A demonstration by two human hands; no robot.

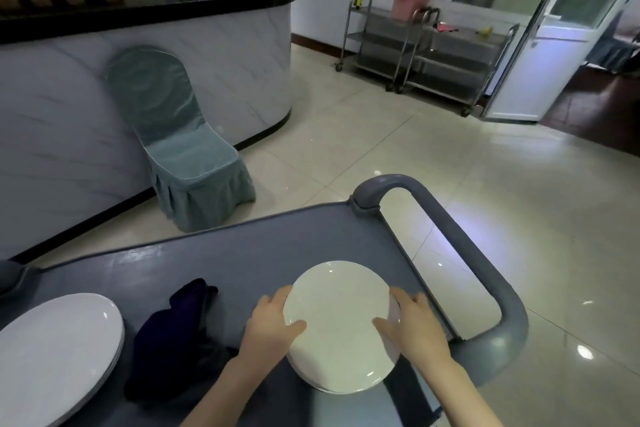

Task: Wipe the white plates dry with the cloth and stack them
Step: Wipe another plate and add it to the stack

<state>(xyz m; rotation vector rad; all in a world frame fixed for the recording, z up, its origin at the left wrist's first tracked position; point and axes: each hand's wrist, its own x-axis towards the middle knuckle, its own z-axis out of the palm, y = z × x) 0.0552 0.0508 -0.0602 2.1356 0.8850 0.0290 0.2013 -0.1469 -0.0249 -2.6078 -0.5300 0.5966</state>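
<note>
Lower centre, our left hand (273,322) and right hand (412,326) clasp opposite rims of the white plate (339,315), thumbs on top, likely seating it squarely on the stack beneath (395,315), the dark cloth (173,333) lying unused just left.

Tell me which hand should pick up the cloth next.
Probably the left hand: the dark cloth lies on the cart right beside it, while the right hand holds the plate on the side away from it.
</note>
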